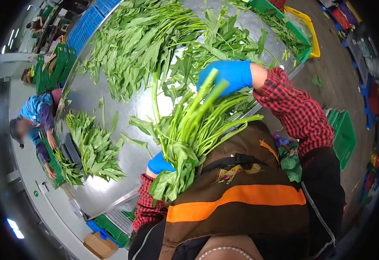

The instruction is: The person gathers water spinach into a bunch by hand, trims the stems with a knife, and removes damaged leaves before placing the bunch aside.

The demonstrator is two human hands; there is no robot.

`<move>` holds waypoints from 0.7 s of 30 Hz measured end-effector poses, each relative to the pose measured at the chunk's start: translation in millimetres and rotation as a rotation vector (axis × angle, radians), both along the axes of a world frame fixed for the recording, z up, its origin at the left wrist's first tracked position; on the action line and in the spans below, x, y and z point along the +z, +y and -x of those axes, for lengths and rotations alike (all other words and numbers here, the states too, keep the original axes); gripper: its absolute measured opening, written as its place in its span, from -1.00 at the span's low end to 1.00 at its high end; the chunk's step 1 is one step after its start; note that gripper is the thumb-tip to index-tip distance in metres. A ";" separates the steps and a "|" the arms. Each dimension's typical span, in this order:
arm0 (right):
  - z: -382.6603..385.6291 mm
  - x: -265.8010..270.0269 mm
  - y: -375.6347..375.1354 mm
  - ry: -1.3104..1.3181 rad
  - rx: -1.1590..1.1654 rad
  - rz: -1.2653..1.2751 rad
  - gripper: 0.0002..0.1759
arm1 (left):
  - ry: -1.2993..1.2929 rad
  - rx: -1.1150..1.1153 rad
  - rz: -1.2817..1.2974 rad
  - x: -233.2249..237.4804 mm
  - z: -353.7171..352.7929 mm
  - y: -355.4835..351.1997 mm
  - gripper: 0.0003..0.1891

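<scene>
A bunch of leafy green water spinach [188, 134] is in front of my apron, its cut stems pointing up and away and its leaves hanging towards me. My left hand [160, 164], in a blue glove, is closed around the leafy lower end; leaves cover most of its fingers. At the upper stems, my right hand [229, 79], also blue-gloved, is curled with its fingers partly hidden behind them. Two thick stem ends cross in front of that glove, slightly blurred. Beneath both hands lies the metal table [131, 113].
A large heap of water spinach [141, 43] covers the table's far side. A smaller pile [95, 147] lies at left, near a co-worker [35, 110] reaching to a green crate [53, 167]. Green [304, 54] and yellow [314, 37] crates stand at the far right.
</scene>
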State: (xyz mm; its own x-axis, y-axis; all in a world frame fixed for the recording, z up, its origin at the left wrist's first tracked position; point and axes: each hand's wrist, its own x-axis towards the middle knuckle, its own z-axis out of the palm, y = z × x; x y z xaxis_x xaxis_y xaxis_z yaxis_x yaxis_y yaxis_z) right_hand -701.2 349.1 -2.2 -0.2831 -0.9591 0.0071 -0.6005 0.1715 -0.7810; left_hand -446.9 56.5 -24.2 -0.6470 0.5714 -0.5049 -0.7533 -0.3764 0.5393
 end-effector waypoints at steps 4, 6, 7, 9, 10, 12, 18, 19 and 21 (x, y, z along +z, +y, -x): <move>-28.2 -0.6 -1.9 -0.257 0.111 -0.156 -0.69 | 0.171 -0.151 0.265 20.8 16.2 11.5 -0.08; -41.0 -5.8 6.7 -0.274 -0.019 -0.052 -0.73 | 0.274 -0.306 0.436 21.7 22.9 11.4 -0.04; -44.2 -13.4 9.2 -0.200 -0.037 0.012 -0.74 | 0.365 -0.307 0.450 24.2 26.6 13.8 -0.20; -47.7 -20.2 14.4 -0.129 -0.051 0.067 -0.74 | 0.333 -0.297 0.460 20.5 30.1 17.2 -0.18; -48.6 -19.0 17.1 -0.047 -0.066 0.076 -0.78 | 0.303 -0.297 0.477 18.8 31.1 18.9 -0.16; -50.4 -13.9 24.7 0.031 -0.078 0.077 -0.80 | 0.321 -0.291 0.487 17.8 33.3 22.2 -0.21; -60.6 -17.4 49.9 0.312 -0.199 0.088 -0.86 | 0.352 -0.288 0.552 15.2 29.6 37.6 -0.31; -58.4 -17.9 57.6 0.369 -0.236 0.015 -0.84 | 0.433 -0.250 0.587 24.4 30.1 43.7 -0.34; -41.2 -34.1 89.4 0.397 -0.433 -0.014 -0.81 | 0.415 -0.272 0.578 18.9 21.5 40.8 -0.36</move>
